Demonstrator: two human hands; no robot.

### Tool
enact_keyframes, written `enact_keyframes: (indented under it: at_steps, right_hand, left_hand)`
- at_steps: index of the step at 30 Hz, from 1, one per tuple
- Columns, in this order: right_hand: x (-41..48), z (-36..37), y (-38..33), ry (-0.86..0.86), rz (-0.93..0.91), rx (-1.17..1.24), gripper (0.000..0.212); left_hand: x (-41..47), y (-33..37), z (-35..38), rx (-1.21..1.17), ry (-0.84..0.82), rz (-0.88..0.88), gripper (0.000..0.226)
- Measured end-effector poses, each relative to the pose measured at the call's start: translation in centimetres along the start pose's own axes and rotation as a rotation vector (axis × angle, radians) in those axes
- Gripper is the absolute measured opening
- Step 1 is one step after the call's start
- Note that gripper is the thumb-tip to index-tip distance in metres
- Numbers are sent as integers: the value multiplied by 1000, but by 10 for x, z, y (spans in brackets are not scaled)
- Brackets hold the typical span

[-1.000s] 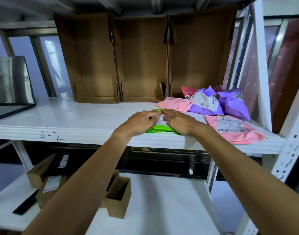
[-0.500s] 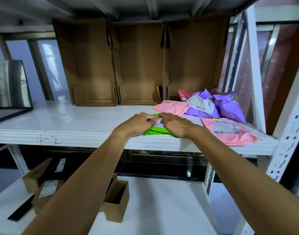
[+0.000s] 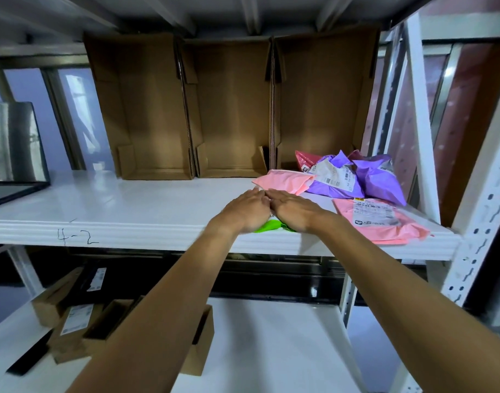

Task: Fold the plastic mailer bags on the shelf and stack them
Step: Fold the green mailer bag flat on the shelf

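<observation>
Green mailer bag [image 3: 267, 226] flat at front edge of white shelf [image 3: 124, 205], right of centre, mostly covered. Left hand [image 3: 244, 211] and right hand [image 3: 292, 209] palms down on it, fingers straight and together, fingertips touching side by side, pressing flat, not pinching. Only small green strip visible below the palms.

Folded pink mailer bag [image 3: 284, 181] just behind the fingertips, toward the back. Crumpled purple mailer bags [image 3: 368, 178] with white labels in back right corner, touching the pink one. Bit of darker pink bag [image 3: 305, 158] behind the purple pile. Flat pink mailer bag with label [image 3: 376, 221] at front right corner, near right hand, apart from green bag.

3 open cardboard boxes [image 3: 231, 109] on their sides along back edge, openings facing forward, nothing seen inside. "4-2" handwritten [image 3: 76, 236] on front lip, left part. Dark-framed glass case [image 3: 16, 154] at left end.

Lower shelf [image 3: 274, 341] underneath: small cardboard boxes [image 3: 73, 321] on left side, partly hidden by left forearm. White perforated upright [image 3: 481, 217] at right.
</observation>
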State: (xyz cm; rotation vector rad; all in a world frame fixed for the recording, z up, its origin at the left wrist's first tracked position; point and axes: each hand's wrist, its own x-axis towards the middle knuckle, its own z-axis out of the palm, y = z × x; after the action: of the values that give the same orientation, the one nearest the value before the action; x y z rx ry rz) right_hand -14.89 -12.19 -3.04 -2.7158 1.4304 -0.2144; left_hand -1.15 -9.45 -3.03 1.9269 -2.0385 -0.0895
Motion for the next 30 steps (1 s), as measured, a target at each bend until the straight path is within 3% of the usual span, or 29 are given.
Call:
enact_keyframes:
  at_steps: [10, 18, 30]
  right_hand:
    - [-3, -6, 1, -76, 46, 48, 52]
    - [-21, -17, 2, -98, 99, 106, 51]
    - [-9, -1, 21, 184, 181, 449, 52]
  left_hand:
    - [-4, -20, -10, 110, -169, 69, 53]
    - [-4, -44, -12, -8, -153, -33, 63]
    - [-10, -46, -13, -273, -11, -43, 51]
